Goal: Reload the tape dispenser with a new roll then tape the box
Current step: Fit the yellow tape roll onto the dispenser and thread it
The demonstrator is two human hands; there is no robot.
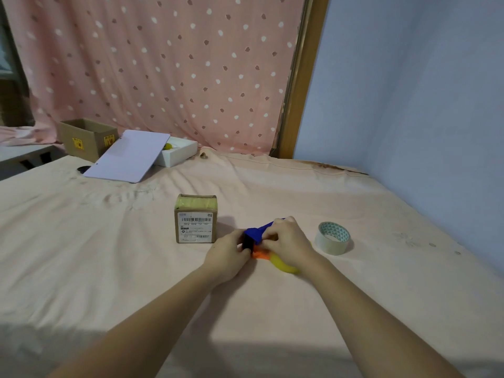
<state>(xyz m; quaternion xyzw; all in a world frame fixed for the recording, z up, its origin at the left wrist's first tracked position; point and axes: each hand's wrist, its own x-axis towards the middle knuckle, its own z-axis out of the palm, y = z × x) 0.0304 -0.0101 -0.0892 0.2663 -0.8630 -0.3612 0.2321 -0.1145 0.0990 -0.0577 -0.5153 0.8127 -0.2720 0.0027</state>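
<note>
- Hands first: your left hand [228, 252] is curled closed around the black front end of the blue, orange and yellow plastic tape dispenser [257, 233], fingers wrapped over it from the left.
- Your right hand [287, 239] lies over the top and right side of the dispenser, fingers bent down and pinching near its blue upper part; exactly what the fingertips hold is hidden.
- Under your hands the dispenser rests low on the peach-coloured bedsheet [114, 268], its yellow curved handle showing below your right wrist and an orange piece between your two hands.
- Just to your right of the dispenser, apart from it, sits a roll of pale tape [333, 238] with a teal triangle pattern inside its core, lying flat on the sheet.
- To the left of the dispenser, near your left hand, stands a small brown cardboard box [195, 219] with a white barcode label facing you and yellowish tape across its top.
- Farther back on the left you have an open brown carton [87, 138], and a white box [180, 151] with its pale lid [128, 156] leaning against it.
- Behind all this hangs a pink spotted curtain [169, 64].
</note>
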